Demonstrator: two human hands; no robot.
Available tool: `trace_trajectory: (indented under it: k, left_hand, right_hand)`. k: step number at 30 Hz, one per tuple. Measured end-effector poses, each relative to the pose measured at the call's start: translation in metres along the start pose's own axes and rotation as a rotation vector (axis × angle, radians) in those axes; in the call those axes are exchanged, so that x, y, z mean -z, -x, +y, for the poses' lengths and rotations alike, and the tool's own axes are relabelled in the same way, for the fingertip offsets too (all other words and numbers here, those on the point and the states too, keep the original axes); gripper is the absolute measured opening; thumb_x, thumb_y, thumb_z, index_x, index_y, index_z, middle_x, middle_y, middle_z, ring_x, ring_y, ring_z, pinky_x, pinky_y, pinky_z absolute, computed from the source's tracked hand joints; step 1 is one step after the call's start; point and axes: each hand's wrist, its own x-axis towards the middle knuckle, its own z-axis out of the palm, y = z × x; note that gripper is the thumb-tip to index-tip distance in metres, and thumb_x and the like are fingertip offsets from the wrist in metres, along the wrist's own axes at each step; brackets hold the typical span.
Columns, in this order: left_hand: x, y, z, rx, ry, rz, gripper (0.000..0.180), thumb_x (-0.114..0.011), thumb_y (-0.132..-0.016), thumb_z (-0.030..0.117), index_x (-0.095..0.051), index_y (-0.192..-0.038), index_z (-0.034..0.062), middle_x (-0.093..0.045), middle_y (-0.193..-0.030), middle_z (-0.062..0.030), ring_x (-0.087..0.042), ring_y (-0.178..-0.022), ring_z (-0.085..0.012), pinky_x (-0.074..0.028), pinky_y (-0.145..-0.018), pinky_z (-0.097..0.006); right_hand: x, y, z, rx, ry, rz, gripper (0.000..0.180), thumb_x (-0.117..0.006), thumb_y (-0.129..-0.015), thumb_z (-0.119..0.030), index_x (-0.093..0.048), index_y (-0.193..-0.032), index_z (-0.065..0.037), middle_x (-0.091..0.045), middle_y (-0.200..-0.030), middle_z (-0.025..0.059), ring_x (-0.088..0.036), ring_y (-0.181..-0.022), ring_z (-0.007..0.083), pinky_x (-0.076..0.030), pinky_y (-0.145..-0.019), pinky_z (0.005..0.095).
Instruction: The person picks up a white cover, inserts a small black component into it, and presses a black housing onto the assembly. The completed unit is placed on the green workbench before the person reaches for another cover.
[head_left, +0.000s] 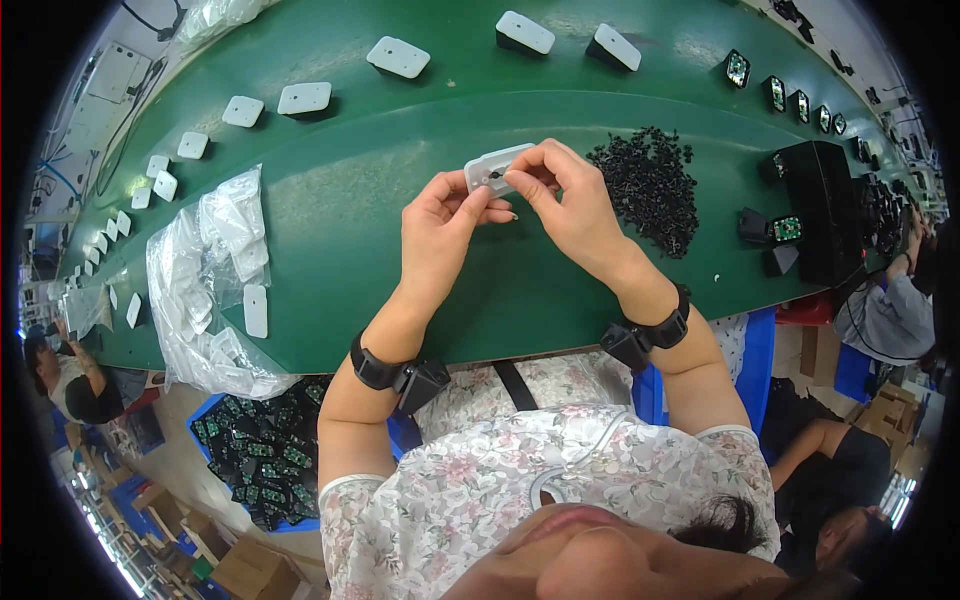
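Observation:
Over the middle of the green table, my left hand [445, 218] grips a white rounded plastic cover [488, 170] by its near left edge. My right hand [568, 200] is closed in a pinch at the cover's right side, thumb and forefinger together near a small black part [495, 175] on the cover's face. Whether those fingertips hold that part or something else is hidden. Just right of my right hand lies a heap of small black parts [648, 188]. To the left, a clear plastic bag [210, 290] is filled with white covers, and one white cover [256, 311] lies beside it.
White-topped black housings [398, 58] stand in a row along the table's far side [450, 120]. Black housings with green circuit boards [737, 69] line the far right. A black box [822, 212] stands at the right edge. A blue bin [205, 408] of circuit-board pieces sits below left. Other people work on both sides.

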Motion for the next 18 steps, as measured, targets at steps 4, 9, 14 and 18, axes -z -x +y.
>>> trace_trajectory:
  k: [4,9,14,18]
  left_hand:
    - [-0.002,0.001,0.003,-0.008,0.032,0.025,0.015,-0.05,-0.091,0.001,-0.053,-0.104,-0.0071,-0.063,-0.089,-0.0135,-0.066,-0.079,-0.0183,-0.054,-0.074,-0.028]
    - [-0.005,0.003,0.004,-0.06,0.057,0.029,0.012,-0.049,-0.091,0.0,-0.053,-0.101,-0.0061,-0.063,-0.088,-0.0133,-0.065,-0.079,-0.0188,-0.053,-0.076,-0.028]
    - [-0.006,0.002,-0.004,-0.186,0.063,-0.008,0.009,-0.052,-0.089,-0.002,-0.054,-0.097,-0.0064,-0.057,-0.098,-0.0112,-0.063,-0.086,-0.0192,-0.054,-0.076,-0.028]
    - [-0.008,0.003,-0.003,-0.408,-0.065,0.004,0.007,-0.054,-0.087,-0.004,-0.055,-0.093,-0.0061,-0.049,-0.103,-0.0093,-0.061,-0.085,-0.018,-0.054,-0.077,-0.028]
  right_hand:
    - [-0.001,0.001,-0.003,0.162,0.138,0.041,0.01,-0.06,-0.086,-0.007,-0.055,-0.086,0.002,-0.051,-0.076,0.008,-0.05,-0.063,0.0148,-0.04,-0.055,0.0278]
    - [-0.004,0.0,-0.002,0.214,0.205,0.06,0.01,-0.059,-0.086,-0.007,-0.053,-0.085,0.001,-0.049,-0.074,0.0095,-0.048,-0.058,0.0188,-0.039,-0.053,0.03]
    - [-0.01,-0.001,-0.003,0.3,0.32,0.126,0.011,-0.059,-0.086,-0.007,-0.052,-0.081,0.0,-0.05,-0.072,0.0086,-0.05,-0.055,0.0207,-0.039,-0.049,0.0313]
    - [-0.021,0.003,0.001,0.27,0.271,0.199,0.013,-0.061,-0.084,-0.007,-0.05,-0.081,-0.002,-0.05,-0.069,0.008,-0.053,-0.055,0.023,-0.04,-0.047,0.0324]
